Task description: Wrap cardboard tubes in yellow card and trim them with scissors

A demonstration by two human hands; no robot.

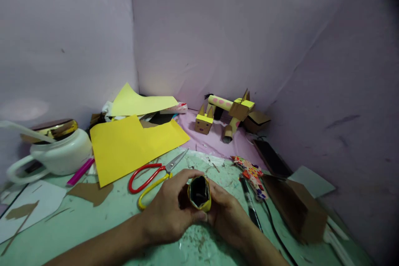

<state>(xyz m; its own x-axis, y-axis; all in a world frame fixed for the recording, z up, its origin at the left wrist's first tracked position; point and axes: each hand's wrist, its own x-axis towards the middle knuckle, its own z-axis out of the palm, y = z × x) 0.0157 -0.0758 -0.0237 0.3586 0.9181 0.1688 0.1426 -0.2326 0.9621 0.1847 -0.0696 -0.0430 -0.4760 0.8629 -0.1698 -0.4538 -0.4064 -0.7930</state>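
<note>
Between my two hands I hold a small yellow paper tube (205,205), its dark open end turned toward me. My left hand (174,203) wraps its left side, fingers over the top and thumb underneath. From the right, my right hand (227,212) presses its fingers against the tube's other side. Just behind my left hand lie scissors (146,181) with one red and one yellow handle, blades slightly apart. A black-and-clear pen (249,201) rests to the right of my right hand, beside a flower-patterned object (252,174) with a black cord.
Yellow sheets (124,145) lie at the back left, near a white pot (62,153) and a magenta stick (80,172). Cardboard animal figures (204,124) stand on pink cloth by the wall. A cardboard box (299,212) and a black phone-like slab (272,158) are at right.
</note>
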